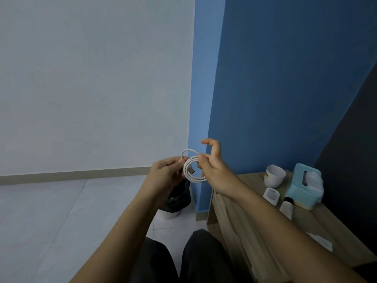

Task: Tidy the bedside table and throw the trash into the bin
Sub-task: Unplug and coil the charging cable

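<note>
Both forearms are raised in front of the chest, above the knees; the left hand (165, 174) pinches one side of a coiled white USB cable (192, 170) and the right hand (212, 170) grips the other side with thumb and middle fingers, index finger lifted free; the cable is in the air, left of the bedside table (330, 227); the bin (177, 199) stands below the hands.
</note>
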